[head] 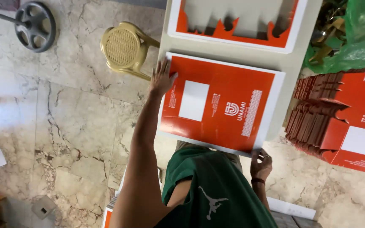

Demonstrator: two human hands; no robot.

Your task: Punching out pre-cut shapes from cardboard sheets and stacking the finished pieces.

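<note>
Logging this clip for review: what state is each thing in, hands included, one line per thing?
Orange printed sheet: flat on the table, held at two corners.
Left hand: fingers spread, pressing the sheet's far-left corner.
Right hand: grip closed on the sheet's near edge.
Die-cut sheet: flat, centre cut out.
Orange blanks stack: piled, unfolded.
Plastic stool: upright on the floor.

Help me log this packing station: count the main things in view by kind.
Orange printed sheets on the table: 2, one whole under the left hand and right hand, one cut out
Stacks of orange die-cut blanks: 1
Beige plastic stools: 1
Green plastic bags: 1
Total: 5
</note>
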